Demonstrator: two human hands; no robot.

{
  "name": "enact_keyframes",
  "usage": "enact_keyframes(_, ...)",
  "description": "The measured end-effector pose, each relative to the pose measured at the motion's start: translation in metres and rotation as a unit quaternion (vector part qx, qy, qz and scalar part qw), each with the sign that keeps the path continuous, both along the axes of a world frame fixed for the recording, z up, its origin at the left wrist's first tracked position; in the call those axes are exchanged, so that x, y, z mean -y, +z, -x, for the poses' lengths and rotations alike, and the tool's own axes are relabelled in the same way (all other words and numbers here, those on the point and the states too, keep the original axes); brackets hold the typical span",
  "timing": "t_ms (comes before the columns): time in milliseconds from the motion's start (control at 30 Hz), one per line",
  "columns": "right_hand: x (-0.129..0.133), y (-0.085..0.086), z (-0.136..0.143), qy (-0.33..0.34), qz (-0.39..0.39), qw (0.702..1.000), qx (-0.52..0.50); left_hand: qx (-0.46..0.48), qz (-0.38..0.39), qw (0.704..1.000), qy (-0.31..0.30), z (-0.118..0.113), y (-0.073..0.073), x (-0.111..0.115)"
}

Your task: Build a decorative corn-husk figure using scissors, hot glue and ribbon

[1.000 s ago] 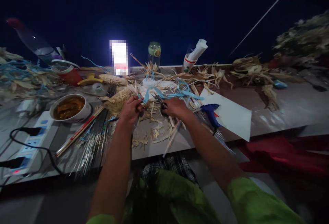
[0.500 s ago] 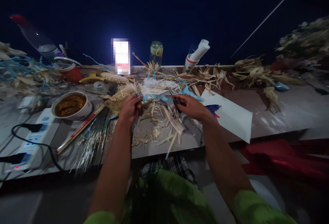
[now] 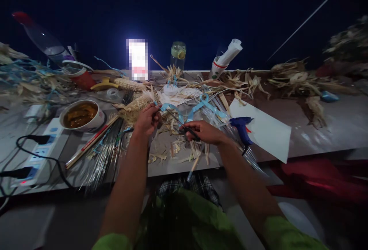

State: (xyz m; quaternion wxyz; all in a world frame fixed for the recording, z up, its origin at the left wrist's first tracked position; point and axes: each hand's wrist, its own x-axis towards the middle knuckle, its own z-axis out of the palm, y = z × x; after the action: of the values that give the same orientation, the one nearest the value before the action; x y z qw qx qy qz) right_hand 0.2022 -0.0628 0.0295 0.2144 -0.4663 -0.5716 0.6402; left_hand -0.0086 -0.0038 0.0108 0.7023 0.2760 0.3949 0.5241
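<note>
My left hand (image 3: 148, 120) is closed in a pinch at the tabletop's middle. A small pale corn-husk tuft (image 3: 151, 96) pokes up above its fingers, with a bit of blue tie at its base. Light-blue ribbon (image 3: 171, 108) leads from these fingers to the right, sagging in a V. My right hand (image 3: 205, 132) is closed around dark scissors (image 3: 191, 132), their blades pointing left toward my left fingers. The ribbon's low point lies by the blades; whether it is cut through I cannot tell. More ribbon loops behind my right hand.
Husk scraps (image 3: 161, 157) litter the table. A bowl of brown liquid (image 3: 80, 116), a power strip (image 3: 43, 154) and thin wires (image 3: 100, 165) lie left. To the right are a blue glue gun (image 3: 242, 129) and white sheet (image 3: 267, 127). Behind stand a bottle (image 3: 178, 56) and paper cup (image 3: 217, 68).
My right hand has moved down and slightly left with the scissors, blades now across toward my left hand. The ribbon, stretched nearly straight before, now sags. The left hand has hardly moved.
</note>
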Motion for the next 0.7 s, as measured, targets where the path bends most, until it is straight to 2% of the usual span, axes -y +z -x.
enact_keyframes(267, -0.004, -0.003, 0.012, -0.016, 0.021, 0.999, -0.020, -0.011, 0.002, 1.000, -0.014, -0.001, 0.001, 0.002)
enact_keyframes(467, -0.005, -0.005, 0.019, -0.043, 0.042, 0.997, -0.052, 0.016, 0.013, 1.000, -0.024, -0.003, 0.000, 0.002)
enact_keyframes(700, -0.005, -0.008, 0.018, -0.028, 0.024, 0.996, -0.075, 0.027, 0.016, 0.999, -0.009, -0.004, 0.002, 0.003)
